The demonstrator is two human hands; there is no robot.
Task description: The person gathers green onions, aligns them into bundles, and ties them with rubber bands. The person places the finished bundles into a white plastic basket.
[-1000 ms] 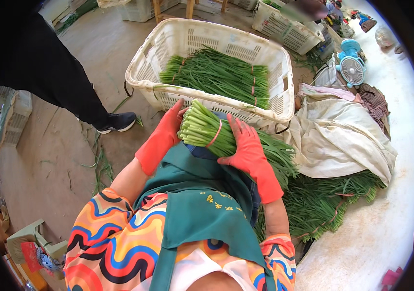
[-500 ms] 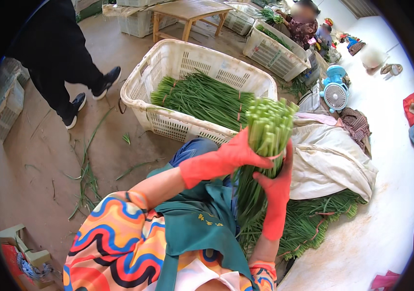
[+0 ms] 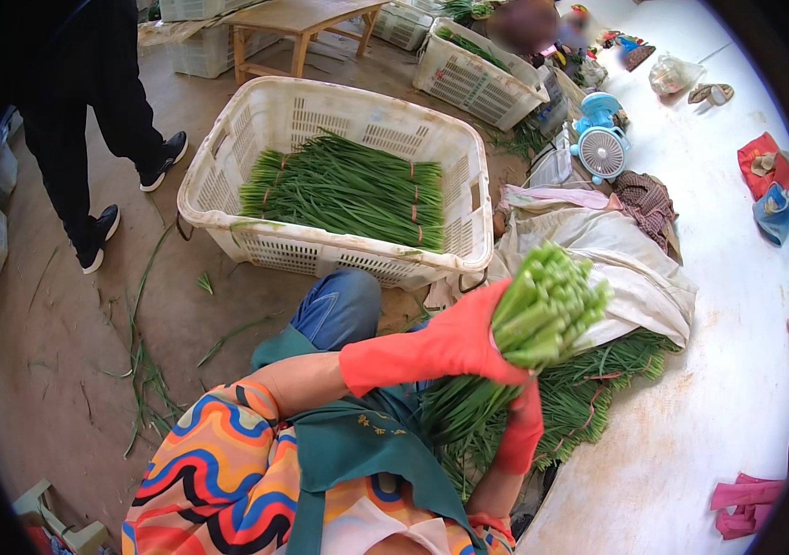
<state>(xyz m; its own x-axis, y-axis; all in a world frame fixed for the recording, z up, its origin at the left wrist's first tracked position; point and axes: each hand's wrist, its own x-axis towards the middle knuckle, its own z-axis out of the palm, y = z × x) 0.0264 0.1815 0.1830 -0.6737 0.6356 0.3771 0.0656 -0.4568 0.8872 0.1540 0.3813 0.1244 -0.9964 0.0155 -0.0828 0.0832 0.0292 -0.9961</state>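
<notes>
While the left forearm reaches across the body to the right, the red-gloved left hand [image 3: 464, 338] wraps its fingers around a bundle of green stalks [image 3: 547, 305], pale ends tilted up beyond the grip and leaves trailing below it. Under those fingers, the right hand [image 3: 522, 421] rises with its forearm steep, its fingers mostly hidden, so their grip cannot be told. A white crate [image 3: 274, 252] stands ahead and left of the fingers.

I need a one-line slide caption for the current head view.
Red-gloved left hand gripping a bunch of green stalks, right hand close by, near a white crate of banded bundles.
</notes>
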